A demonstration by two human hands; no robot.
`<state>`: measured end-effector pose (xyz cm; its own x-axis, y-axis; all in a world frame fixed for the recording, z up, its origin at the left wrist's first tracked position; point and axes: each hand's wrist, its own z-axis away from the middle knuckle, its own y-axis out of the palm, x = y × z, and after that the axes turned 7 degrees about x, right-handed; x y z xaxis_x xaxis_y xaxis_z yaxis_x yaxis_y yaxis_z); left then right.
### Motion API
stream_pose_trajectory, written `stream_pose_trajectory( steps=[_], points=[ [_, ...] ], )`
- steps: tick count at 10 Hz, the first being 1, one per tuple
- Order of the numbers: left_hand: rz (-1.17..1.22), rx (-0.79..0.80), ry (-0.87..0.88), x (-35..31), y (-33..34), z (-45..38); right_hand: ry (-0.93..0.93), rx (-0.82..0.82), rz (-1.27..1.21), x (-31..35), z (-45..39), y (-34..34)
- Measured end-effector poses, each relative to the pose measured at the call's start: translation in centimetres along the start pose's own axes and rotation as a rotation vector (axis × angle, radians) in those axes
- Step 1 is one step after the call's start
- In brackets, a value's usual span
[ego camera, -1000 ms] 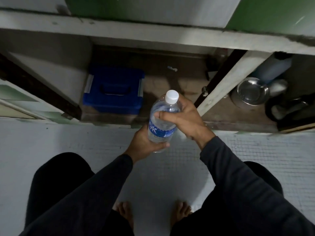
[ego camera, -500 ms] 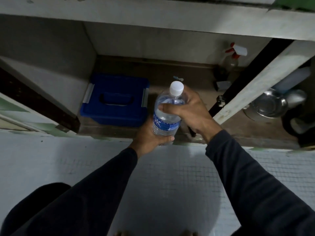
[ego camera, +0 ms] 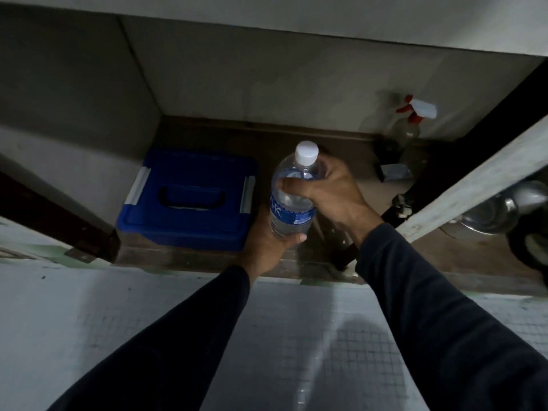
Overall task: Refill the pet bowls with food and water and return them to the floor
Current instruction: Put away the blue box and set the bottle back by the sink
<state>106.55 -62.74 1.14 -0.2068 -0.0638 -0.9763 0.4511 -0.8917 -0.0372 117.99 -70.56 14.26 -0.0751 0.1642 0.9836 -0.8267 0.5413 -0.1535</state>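
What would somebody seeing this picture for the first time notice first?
Most striking is the clear plastic water bottle with a white cap and blue label, held up in the middle of the view at the open cabinet: the left hand cups its base and the right hand grips its shoulder. Just left of it, a bright blue lidded plastic box with a recessed handle sits on the cabinet floor.
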Motion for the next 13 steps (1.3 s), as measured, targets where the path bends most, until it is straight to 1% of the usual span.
stream_pose_trajectory(
  steps=[2,4,5,7,8,9,11,12,13],
  points=[
    [0.055,-0.043,-0.019,0.3,0.4,-2.1,0.095,-0.028,0.006,-0.5,-1.4,-0.5],
    [0.107,-0.030,-0.077,-0.3,0.2,-2.6,0.128,-0.036,0.036,-0.3,-1.6,-0.6],
    [0.026,-0.054,-0.082,0.4,0.1,-3.1,0.135,-0.045,0.052,-0.3,-1.8,-0.6],
    [-0.148,-0.097,-0.113,-0.9,0.3,-2.6,0.128,0.002,0.079,0.1,-1.7,-0.8],
    [-0.179,-0.103,-0.111,-1.1,0.2,-2.6,0.154,0.017,0.075,0.3,-1.7,-1.0],
    [-0.202,-0.085,-0.078,-1.8,-0.1,-2.4,0.162,0.021,0.066,0.4,-1.5,-1.2],
    [-0.220,0.019,-0.035,-4.3,-2.2,-0.9,0.125,0.022,0.109,0.8,-0.1,-1.4],
    [-0.268,0.052,-0.070,-6.4,-3.6,1.2,0.170,-0.006,0.236,0.7,1.1,-1.4],
    [-0.525,0.014,-0.116,-9.2,-4.4,3.1,0.209,-0.042,0.344,1.2,2.2,-1.2]
  ],
)
